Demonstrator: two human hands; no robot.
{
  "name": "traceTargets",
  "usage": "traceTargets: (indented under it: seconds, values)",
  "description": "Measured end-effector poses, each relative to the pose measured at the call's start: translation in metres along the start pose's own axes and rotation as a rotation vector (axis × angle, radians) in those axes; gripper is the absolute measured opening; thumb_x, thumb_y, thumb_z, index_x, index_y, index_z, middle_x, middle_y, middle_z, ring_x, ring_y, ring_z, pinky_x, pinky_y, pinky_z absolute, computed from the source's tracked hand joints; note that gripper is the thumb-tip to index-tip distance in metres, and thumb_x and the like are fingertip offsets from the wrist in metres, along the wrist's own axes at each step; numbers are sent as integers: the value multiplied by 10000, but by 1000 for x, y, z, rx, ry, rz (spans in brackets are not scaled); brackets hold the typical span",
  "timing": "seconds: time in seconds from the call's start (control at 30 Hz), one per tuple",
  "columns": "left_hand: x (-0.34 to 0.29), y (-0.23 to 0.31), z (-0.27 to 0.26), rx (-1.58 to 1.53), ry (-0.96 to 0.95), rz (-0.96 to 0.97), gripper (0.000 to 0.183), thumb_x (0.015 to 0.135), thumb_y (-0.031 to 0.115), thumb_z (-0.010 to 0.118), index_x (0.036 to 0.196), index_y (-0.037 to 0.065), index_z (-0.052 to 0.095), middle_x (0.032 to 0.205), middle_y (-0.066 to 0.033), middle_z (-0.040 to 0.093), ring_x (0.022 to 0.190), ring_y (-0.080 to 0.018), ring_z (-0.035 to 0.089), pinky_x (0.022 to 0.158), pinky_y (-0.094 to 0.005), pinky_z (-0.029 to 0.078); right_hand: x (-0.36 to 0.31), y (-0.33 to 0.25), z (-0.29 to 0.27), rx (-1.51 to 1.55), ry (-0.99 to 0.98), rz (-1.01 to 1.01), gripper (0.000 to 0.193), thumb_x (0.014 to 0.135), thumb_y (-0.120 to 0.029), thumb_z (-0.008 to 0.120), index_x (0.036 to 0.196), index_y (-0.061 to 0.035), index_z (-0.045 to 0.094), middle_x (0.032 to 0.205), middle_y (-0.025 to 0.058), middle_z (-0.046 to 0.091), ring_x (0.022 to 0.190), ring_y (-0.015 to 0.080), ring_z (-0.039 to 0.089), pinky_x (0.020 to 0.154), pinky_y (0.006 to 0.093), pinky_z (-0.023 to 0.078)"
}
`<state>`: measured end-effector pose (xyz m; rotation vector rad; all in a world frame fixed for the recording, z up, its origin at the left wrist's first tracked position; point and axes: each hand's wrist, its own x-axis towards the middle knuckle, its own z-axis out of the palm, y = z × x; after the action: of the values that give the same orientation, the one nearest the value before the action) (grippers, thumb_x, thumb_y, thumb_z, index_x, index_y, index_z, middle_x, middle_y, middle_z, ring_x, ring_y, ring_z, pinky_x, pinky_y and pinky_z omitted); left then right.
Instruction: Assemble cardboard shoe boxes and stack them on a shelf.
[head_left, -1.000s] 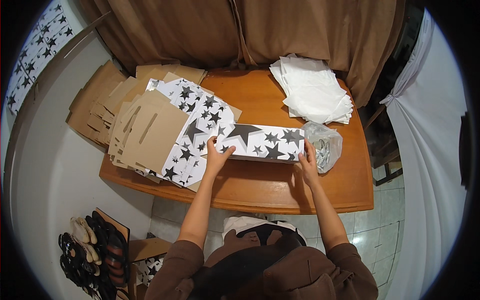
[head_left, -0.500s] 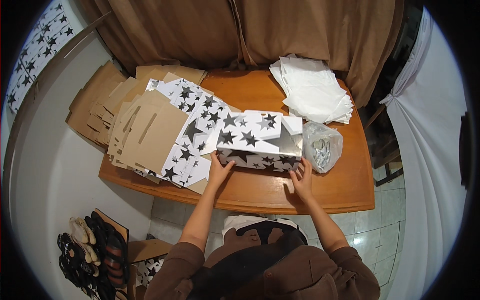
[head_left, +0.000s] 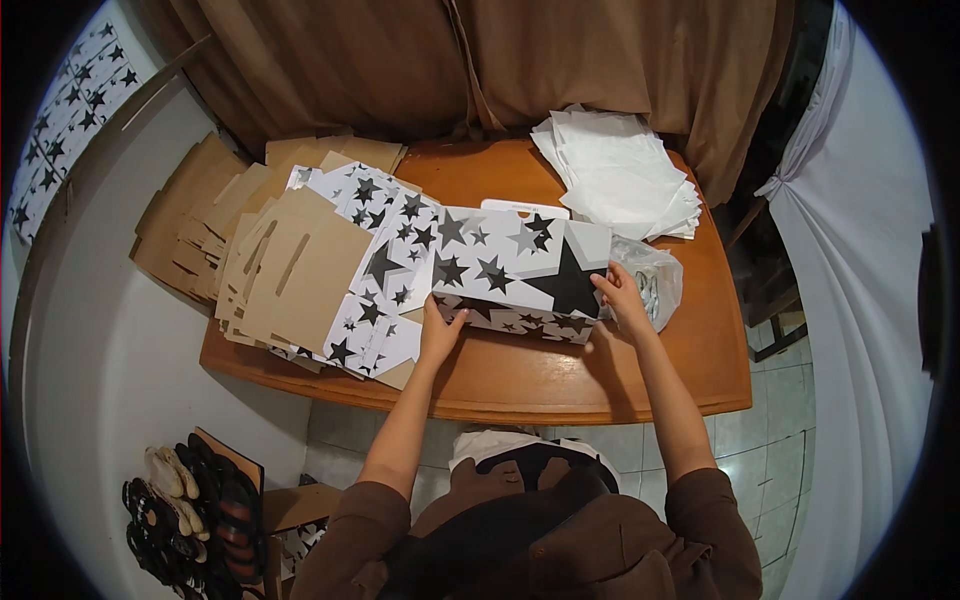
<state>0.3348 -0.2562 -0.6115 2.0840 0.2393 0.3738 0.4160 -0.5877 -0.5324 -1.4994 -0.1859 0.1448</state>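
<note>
A white cardboard box [head_left: 500, 262] printed with black and grey stars sits in the middle of the wooden table. Its top panel lies over it, and the front side shows below. My left hand [head_left: 438, 332] grips the front left corner, thumb on the front side and fingers round the left end. At the right end, my right hand [head_left: 622, 297] holds the edge of the top panel between thumb and fingers. A white strip with a rounded corner [head_left: 500, 205] sticks up behind the box; what it belongs to is hidden.
Flat star-printed cardboard [head_left: 368, 300] and brown cardboard sheets [head_left: 300, 270] lie stacked at the left. White paper sheets [head_left: 625, 175] lie at the back right, beside a clear plastic bag [head_left: 668, 285] with small contents. Shoes [head_left: 190, 505] hang or stand at the lower left.
My right hand has moved up and right, from the box's front right corner to the top panel's right edge. The top panel's right part now shows a large black star. My left hand stays.
</note>
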Motion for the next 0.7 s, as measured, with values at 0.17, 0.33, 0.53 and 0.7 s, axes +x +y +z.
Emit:
traceTargets:
  seconds: [0.17, 0.33, 0.53, 0.7]
  values:
    - [8, 30, 15, -28, 215, 14, 914, 820, 322, 669, 1420, -59, 94, 1413, -359, 203, 1309, -460, 274, 1066, -432, 277, -19, -41, 35, -181, 13, -201, 176, 917, -176, 572, 958, -8, 604, 731, 5, 496, 594, 68, 434, 522, 215, 363]
    - [2, 68, 36, 72, 21, 139, 922, 829, 439, 623, 1438, -24, 108, 1458, -360, 26, 1357, -492, 116, 1101, -478, 184, -41, -53, 70, -475, 211, -714, 117, 872, -61, 581, 937, 36, 572, 761, 128, 508, 665, 260, 501, 589, 320, 404]
    - [-36, 113, 57, 195, -245, 237, 1065, 724, 373, 721, 1432, -48, 46, 1471, -330, 40, 1363, -462, 139, 1101, -474, 203, -54, -32, 97, -501, 78, -634, 211, 831, -23, 594, 1040, -12, 571, 882, 140, 562, 713, 301, 561, 589, 350, 450]
    - [-31, 71, 53, -259, -243, 88, 874, 767, 303, 676, 1387, -84, 196, 1322, -293, 379, 1199, -365, 453, 1014, -375, 356, -47, -50, 102, -532, -412, -435, 268, 857, -128, 598, 1110, -43, 579, 1015, 128, 604, 878, 283, 608, 722, 330, 500]
